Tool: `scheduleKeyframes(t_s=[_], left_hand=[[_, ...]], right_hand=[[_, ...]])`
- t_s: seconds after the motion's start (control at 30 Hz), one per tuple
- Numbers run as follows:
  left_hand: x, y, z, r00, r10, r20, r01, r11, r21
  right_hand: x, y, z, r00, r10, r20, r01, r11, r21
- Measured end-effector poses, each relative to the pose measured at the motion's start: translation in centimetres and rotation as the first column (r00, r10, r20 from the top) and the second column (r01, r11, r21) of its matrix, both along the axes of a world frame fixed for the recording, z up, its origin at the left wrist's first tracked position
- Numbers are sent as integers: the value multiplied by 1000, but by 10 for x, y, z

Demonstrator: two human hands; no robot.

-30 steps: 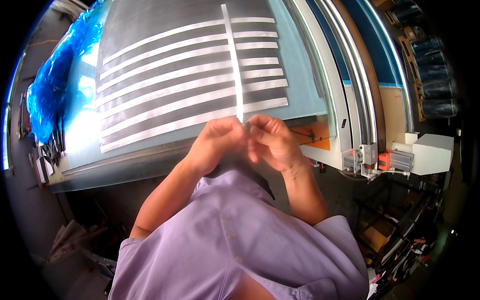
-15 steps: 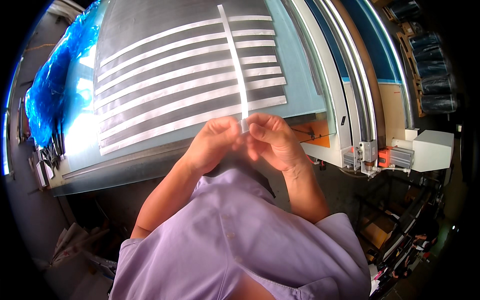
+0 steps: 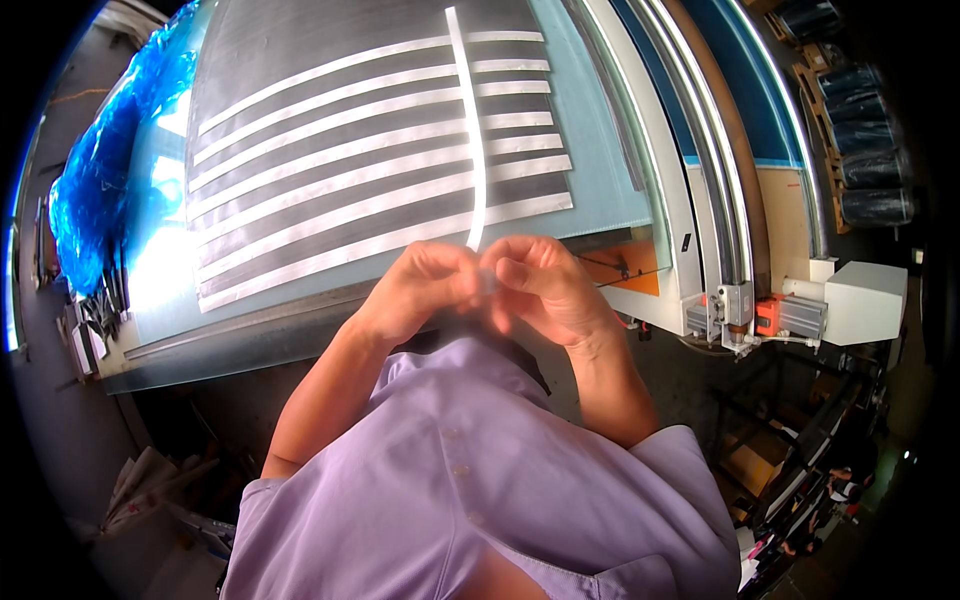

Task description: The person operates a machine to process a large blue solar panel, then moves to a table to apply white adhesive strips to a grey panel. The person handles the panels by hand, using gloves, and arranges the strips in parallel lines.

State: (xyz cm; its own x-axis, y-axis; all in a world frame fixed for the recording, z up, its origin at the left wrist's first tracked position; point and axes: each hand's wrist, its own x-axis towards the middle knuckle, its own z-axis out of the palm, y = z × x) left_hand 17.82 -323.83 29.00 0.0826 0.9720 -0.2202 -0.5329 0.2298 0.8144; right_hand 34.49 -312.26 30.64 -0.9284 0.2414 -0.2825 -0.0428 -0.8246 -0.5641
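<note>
A long, narrow white strip (image 3: 472, 130) runs away from me, crossing over several white strips (image 3: 535, 206) laid side by side on a dark sheet (image 3: 300, 30). Its near end reaches my fingers. My left hand (image 3: 415, 290) is closed in a pinch there, thumb against the fingers. Close beside it, my right hand (image 3: 550, 295) pinches too, and a small pale bit (image 3: 488, 282), which looks like the strip's end, shows between the two hands. Motion smears the fingertips, so I cannot tell exactly how each one grips.
Under the dark sheet is a pale blue-green tabletop (image 3: 600, 190), its dark front edge (image 3: 250, 335) before me. Crumpled blue plastic film (image 3: 95, 200) lies at the left. A metal rail (image 3: 705, 130) with a boxy white machine end (image 3: 865, 300) runs along the right. Black-wrapped rolls (image 3: 870, 140) stand beyond it.
The strip has swung slightly, its near part now bending to the left toward my left hand. My hands stay close together, with the fingers moving at the strip's end.
</note>
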Motion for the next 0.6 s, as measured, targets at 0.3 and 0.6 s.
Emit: scheduleKeyframes(t_s=[0.3, 0.6], left_hand=[[-1, 3, 11, 994, -15, -107, 22, 998, 63], [-2, 2, 15, 991, -16, -134, 26, 997, 73]], right_hand=[[4, 0, -7, 997, 80, -14, -81, 991, -105], [5, 1, -5, 994, 107, 1, -107, 990, -91]])
